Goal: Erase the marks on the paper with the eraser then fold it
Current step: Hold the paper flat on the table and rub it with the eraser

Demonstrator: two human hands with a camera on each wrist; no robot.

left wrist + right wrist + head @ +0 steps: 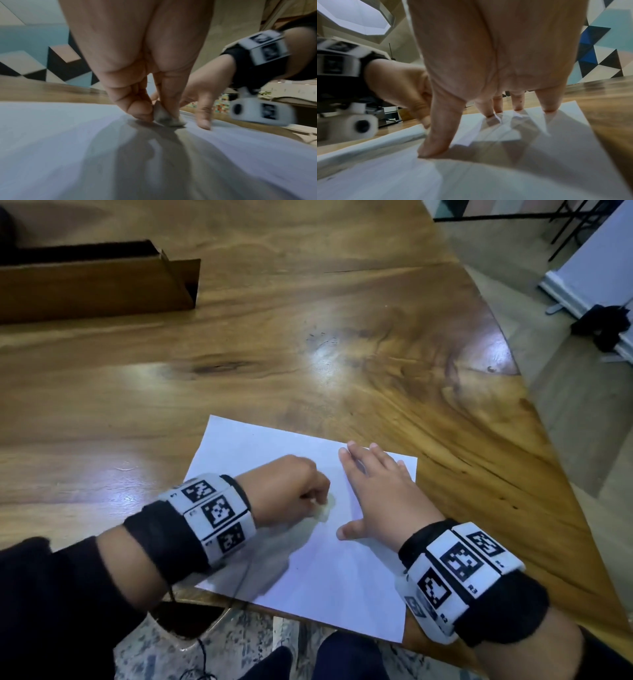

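A white sheet of paper (308, 570) lies flat near the front edge of the wooden table (308, 337). My left hand (291, 491) pinches a small pale eraser (323, 510) and holds it down on the paper's middle; in the left wrist view the eraser (164, 116) sits between thumb and fingers on the sheet (68, 148). My right hand (380, 494) lies flat on the paper's right part, fingers spread and pressing it down. In the right wrist view its fingertips (549, 108) touch the paper (539, 162). No marks show clearly on the sheet.
A long brown wooden box (92, 285) sits at the table's back left. The table's curved right edge (548, 419) drops to a floor with a white stand (589, 268). The paper's near corner overhangs the front edge above my knees (329, 659).
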